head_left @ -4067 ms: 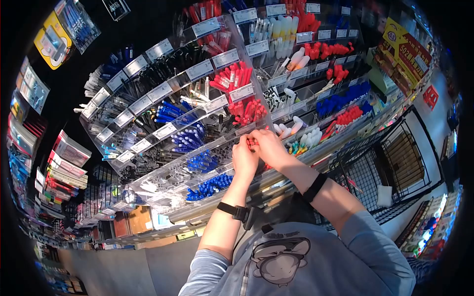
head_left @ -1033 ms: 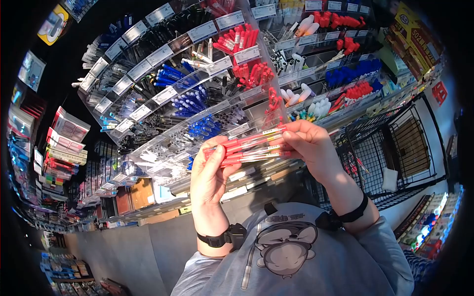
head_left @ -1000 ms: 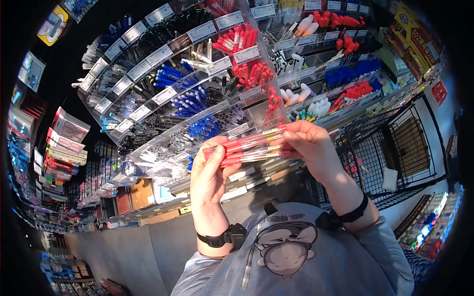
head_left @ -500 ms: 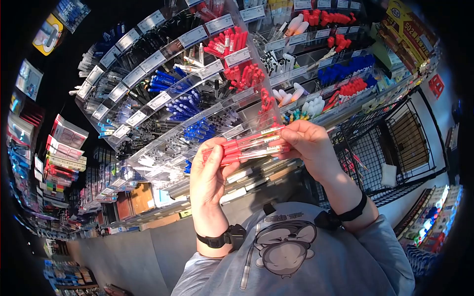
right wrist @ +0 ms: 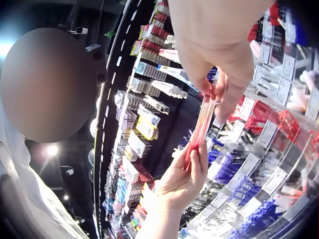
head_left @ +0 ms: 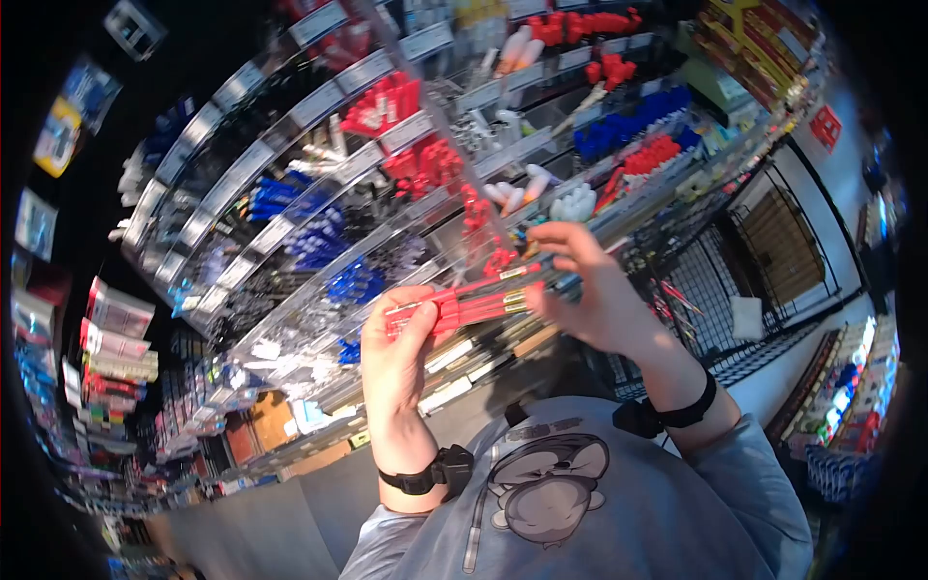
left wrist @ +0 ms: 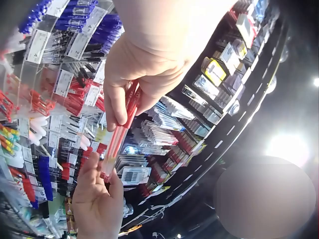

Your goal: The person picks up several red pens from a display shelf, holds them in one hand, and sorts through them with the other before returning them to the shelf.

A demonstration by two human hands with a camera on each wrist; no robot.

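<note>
A bundle of several red pens [head_left: 474, 302] is held level in front of the pen rack. My left hand [head_left: 411, 317] grips its left end, thumb across the front. My right hand [head_left: 556, 280] pinches the other end, with its index finger raised; this hand is blurred in the head view. In the left wrist view, my left hand [left wrist: 127, 107] clasps the red pens [left wrist: 117, 144], and my right hand [left wrist: 99, 191] meets their far tips. In the right wrist view, my right hand [right wrist: 213, 94] pinches the red pens [right wrist: 199, 127] from above and my left hand [right wrist: 174, 184] holds them from below.
Behind the hands a tiered clear rack [head_left: 290, 242] holds bins of blue pens [head_left: 353, 280], red pens [head_left: 425, 159] and white markers [head_left: 570, 203], with price labels. A black wire basket [head_left: 764, 251] hangs at the right. Packaged goods [head_left: 116, 319] hang at the left.
Both hands have drawn the red pens out of a rack bin and toward me. In the last half second my right fingers shifted on the pen ends and the head view swung down and left.
</note>
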